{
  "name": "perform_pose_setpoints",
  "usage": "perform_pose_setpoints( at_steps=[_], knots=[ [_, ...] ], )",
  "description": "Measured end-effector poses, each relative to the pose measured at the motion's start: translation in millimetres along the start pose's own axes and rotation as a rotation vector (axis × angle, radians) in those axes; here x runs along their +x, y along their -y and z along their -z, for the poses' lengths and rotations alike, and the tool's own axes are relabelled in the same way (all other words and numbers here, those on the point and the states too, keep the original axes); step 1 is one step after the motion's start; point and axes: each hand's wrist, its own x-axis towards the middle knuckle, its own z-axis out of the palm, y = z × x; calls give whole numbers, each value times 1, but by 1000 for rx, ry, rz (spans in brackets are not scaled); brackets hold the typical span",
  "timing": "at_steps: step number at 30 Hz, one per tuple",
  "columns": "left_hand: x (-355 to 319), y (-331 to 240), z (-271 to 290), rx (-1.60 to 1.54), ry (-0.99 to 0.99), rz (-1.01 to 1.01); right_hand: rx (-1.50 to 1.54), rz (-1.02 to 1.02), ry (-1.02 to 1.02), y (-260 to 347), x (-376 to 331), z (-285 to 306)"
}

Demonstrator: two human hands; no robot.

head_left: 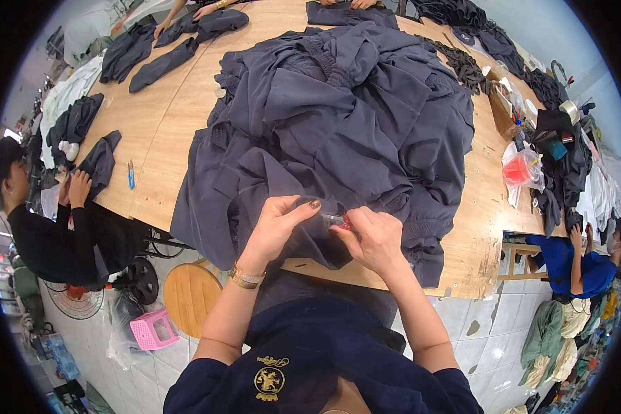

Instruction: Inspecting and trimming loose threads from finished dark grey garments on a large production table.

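A big heap of dark grey garments (352, 131) with gathered elastic parts lies on the wooden table in front of me. My left hand (276, 224) is closed, pinching a piece of dark garment cloth (307, 241) at the near edge of the heap. Just to the right, my right hand (374, 238) is wrapped round small red-handled thread snips (332, 218). Their metal tip points left, close to the left fingertips and the cloth. The exact spot where the tip meets the cloth is too small to make out.
Blue-handled snips (131, 174) lie on the table (162, 148) to the left. Co-workers handle dark cloth at the left, the far edge and the right. A cardboard box (505, 110) and plastic bags stand at right. A round wooden stool (192, 297) and pink stool (153, 330) are below.
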Motion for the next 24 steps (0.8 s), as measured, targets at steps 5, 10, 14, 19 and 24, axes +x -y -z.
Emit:
perform_pose_setpoints(
  at_steps=[5, 10, 14, 19, 24],
  knots=[
    [1, 1, 0, -23, -39, -27, 293, -229, -34, 2, -4, 0],
    [1, 2, 1, -32, -17, 28, 579, -405, -77, 4, -8, -8],
    [0, 1, -3, -12, -17, 12, 549, -325, 11, 16, 4, -6],
    [0, 3, 1, 117, 1, -22, 767, -477, 18, 6, 6, -17],
    [-2, -9, -9, 208, -47, -157, 936, -613, 77, 4, 20, -11]
  ],
)
